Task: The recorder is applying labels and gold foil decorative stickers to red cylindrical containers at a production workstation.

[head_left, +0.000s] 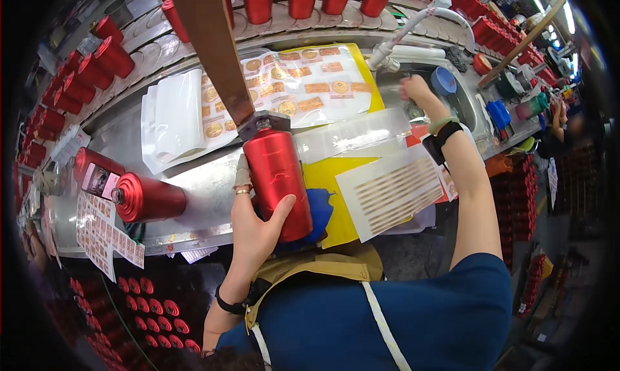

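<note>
My left hand (255, 232) is wrapped round a shiny red metal bottle (279, 174), thumb across its near side. The bottle leans slightly, its far end against a dark block (265, 122) on a brown bar. A blue cloth (319, 212) lies beside and partly under it. Over the sink (466, 106) at the right, my right hand (416, 88) is closed, close to a blue bowl (444, 80); whatever its fingers hold is too small to make out. Sheets of gold and brown decals (284, 80) lie on the metal bench beyond the bottle.
A brown bar (210, 41) slants down over the bench. Another red bottle (148, 198) lies at the left. A white curved faucet (387, 57) stands by the sink. Several red bottles (258, 2) line a conveyor (148, 51) behind. A striped sheet (387, 203) lies near the front edge.
</note>
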